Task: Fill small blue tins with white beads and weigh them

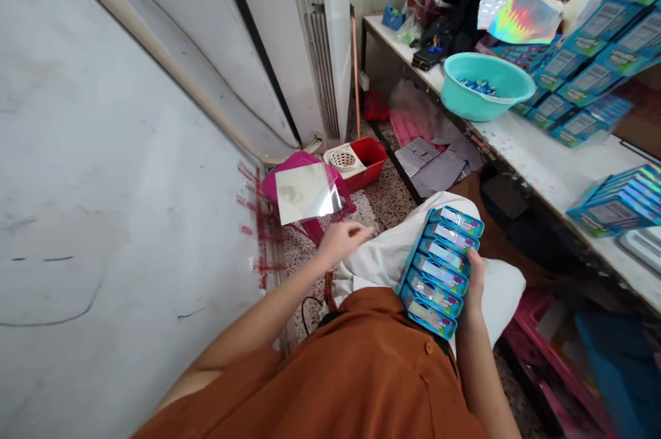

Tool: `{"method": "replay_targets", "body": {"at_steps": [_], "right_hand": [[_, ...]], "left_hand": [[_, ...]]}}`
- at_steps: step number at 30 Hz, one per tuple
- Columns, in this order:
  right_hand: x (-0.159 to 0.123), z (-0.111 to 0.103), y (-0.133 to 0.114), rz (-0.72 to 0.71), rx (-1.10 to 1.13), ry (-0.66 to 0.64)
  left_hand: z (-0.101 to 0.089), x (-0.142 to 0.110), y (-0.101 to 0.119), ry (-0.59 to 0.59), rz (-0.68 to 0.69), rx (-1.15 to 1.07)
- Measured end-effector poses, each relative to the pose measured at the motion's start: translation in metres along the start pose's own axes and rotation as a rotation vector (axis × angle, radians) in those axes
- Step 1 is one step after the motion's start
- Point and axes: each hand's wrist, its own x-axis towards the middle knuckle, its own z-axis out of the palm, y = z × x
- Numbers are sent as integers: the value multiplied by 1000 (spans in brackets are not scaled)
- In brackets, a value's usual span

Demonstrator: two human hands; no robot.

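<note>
A blue display box (436, 274) with several small blue packs in a row rests tilted on my lap. My right hand (474, 281) grips its right side, the thumb lying over the packs' edge. Over my left thigh hovers my left hand (345, 241), apart from the box, its fingers curled together; whatever they may pinch is too small to make out. Just beyond it, a pale sheet with a glossy clear edge (306, 191) lies on a magenta plastic stool (289, 165).
A red mop bucket (370, 167) stands on the speckled floor behind the stool. To the right runs a white table (542, 157) bearing a turquoise basin (480, 105) with small blue items, stacked blue boxes (583, 60) and another display box (617, 201). A white wall (118, 184) borders my left.
</note>
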Motion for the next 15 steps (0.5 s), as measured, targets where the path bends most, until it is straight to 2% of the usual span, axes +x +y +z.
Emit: {"method": "replay_targets", "body": {"at_steps": [2,3,5,7,10,13,15], "right_hand": [[-1,4,1,-19,-13,4],[-2,6,2,-29,-19,13],[-2,7,5,-38,-18,44],[-1,8,9,-34,-6,77],[4,11,14,-41,0,101],[12,15,15,-71,-5,122],[16,17,15,-80,-4,134]], "left_hand": [[-20,19,-48,163,-85,204],[-28,28,-73,197,-111,313],[-42,43,-118,219,-132,498],[-51,55,-152,200,-119,621],[-53,69,-183,117,-63,742],[-48,81,-201,53,17,838],[-46,87,-211,53,55,882]]}}
